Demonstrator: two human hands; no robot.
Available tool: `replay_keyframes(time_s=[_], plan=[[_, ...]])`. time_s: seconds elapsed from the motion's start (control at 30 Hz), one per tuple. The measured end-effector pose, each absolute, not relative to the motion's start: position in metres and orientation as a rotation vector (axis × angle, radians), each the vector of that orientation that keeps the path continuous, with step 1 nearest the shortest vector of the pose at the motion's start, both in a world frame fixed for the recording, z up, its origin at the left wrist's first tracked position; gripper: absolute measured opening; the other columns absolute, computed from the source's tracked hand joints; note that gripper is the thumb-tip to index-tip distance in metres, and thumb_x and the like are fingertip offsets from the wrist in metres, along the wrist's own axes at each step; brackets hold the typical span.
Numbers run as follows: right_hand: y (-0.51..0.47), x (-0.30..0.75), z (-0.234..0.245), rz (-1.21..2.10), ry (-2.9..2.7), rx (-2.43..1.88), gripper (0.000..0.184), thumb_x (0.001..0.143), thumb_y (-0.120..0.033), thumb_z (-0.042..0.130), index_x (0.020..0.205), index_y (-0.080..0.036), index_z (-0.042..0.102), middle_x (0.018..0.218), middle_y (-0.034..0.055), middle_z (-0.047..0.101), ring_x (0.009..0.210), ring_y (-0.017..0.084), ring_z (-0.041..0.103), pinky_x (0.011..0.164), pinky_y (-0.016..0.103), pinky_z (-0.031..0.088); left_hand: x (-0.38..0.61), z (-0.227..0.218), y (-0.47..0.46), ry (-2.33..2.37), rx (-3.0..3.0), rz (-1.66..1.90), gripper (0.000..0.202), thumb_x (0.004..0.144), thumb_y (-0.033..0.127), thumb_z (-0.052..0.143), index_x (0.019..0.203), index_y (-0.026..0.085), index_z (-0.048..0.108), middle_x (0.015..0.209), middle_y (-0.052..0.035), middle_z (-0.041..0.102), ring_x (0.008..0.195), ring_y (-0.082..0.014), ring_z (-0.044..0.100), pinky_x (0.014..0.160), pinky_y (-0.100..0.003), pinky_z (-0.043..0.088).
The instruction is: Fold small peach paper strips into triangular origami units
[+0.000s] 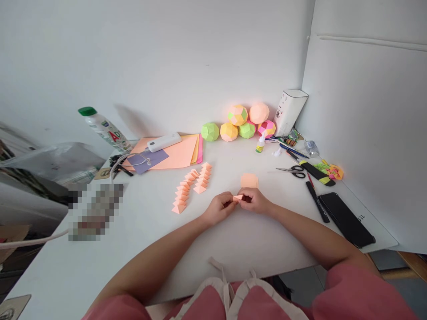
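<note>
Between my two hands is a small folded piece of peach paper (238,198), pinched from both sides. My left hand (218,209) grips its left end and my right hand (255,201) its right end; the fingertips nearly meet. Just beyond my right hand lies a small stack of peach paper (249,179), partly hidden by it. To the left of my hands, folded peach paper units (182,193) stand overlapping in a long row, with a second, shorter row (202,178) beside it.
Several faceted paper balls (228,132) rest against the wall. A glue bottle (260,143), scissors (293,170), a box cutter (313,171) and a black phone (347,218) lie rightward. Coloured paper sheets (180,153) under a white device (164,142) and a white bottle (106,129) are back left.
</note>
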State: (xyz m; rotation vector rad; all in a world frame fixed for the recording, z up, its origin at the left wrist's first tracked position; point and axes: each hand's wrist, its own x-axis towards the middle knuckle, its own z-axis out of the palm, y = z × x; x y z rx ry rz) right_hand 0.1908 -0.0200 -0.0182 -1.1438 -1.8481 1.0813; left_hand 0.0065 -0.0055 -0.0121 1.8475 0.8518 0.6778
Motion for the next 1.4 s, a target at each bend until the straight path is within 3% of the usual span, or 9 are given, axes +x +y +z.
replay_keyframes(time_s=[0.27,0.57,1.0,1.13,1.27,1.4], plan=[[-0.021,0.192,-0.023,1.078,-1.837,-1.125,0.002,0.07,-0.016,0.053,0.068,-0.016,0.053,0.062,-0.0019,0.047,0.053,0.009,0.04,0.046,0.021,0.033,0.006,-0.013,-0.006,0.865,1.808,0.683,0.027,0.078,0.03,0.05,0.056,0.017,0.042,0.06,0.0024,0.039,0.055,-0.0095,0.035,0.051,-0.023,0.032],[-0.02,0.19,-0.02,1.04,-1.892,-1.162,0.003,0.069,-0.015,0.055,0.067,-0.016,0.053,0.065,-0.0015,0.047,0.053,0.008,0.041,0.047,0.021,0.033,0.006,-0.013,-0.005,0.805,1.857,0.68,0.021,0.077,0.025,0.049,0.058,0.018,0.044,0.062,0.0019,0.041,0.056,-0.0102,0.036,0.052,-0.024,0.032],[-0.02,0.194,-0.02,1.098,-1.791,-1.151,0.008,0.068,-0.011,0.05,0.063,-0.016,0.048,0.061,-0.0023,0.048,0.052,0.008,0.042,0.047,0.02,0.035,0.002,-0.008,-0.005,0.854,1.637,0.655,0.018,0.071,0.02,0.045,0.057,0.018,0.033,0.057,0.0049,0.033,0.054,-0.008,0.031,0.05,-0.021,0.027],[-0.022,0.194,-0.02,1.04,-1.736,-1.094,0.008,0.074,-0.013,0.048,0.08,-0.018,0.049,0.07,-0.0011,0.051,0.055,0.008,0.047,0.049,0.021,0.04,0.0,-0.007,-0.003,0.848,1.585,0.636,0.018,0.074,0.023,0.041,0.059,0.018,0.032,0.057,0.0053,0.032,0.053,-0.0075,0.029,0.049,-0.02,0.026],[-0.023,0.192,-0.027,0.748,-1.87,-0.971,0.034,0.079,-0.014,0.049,0.111,-0.022,0.045,0.099,0.0063,0.052,0.058,0.008,0.051,0.049,0.022,0.044,-0.001,-0.008,-0.002,0.833,1.652,0.629,0.018,0.075,0.024,0.04,0.06,0.018,0.033,0.058,0.0043,0.034,0.055,-0.0088,0.032,0.051,-0.021,0.029],[-0.02,0.193,-0.031,0.515,-2.047,-0.849,0.032,0.084,-0.013,0.043,0.113,-0.023,0.05,0.104,0.0092,0.053,0.071,0.013,0.056,0.061,0.028,0.05,0.0,-0.008,-0.001,0.805,1.709,0.613,0.013,0.076,0.023,0.038,0.064,0.018,0.038,0.062,0.003,0.038,0.059,-0.0103,0.036,0.054,-0.022,0.032]])
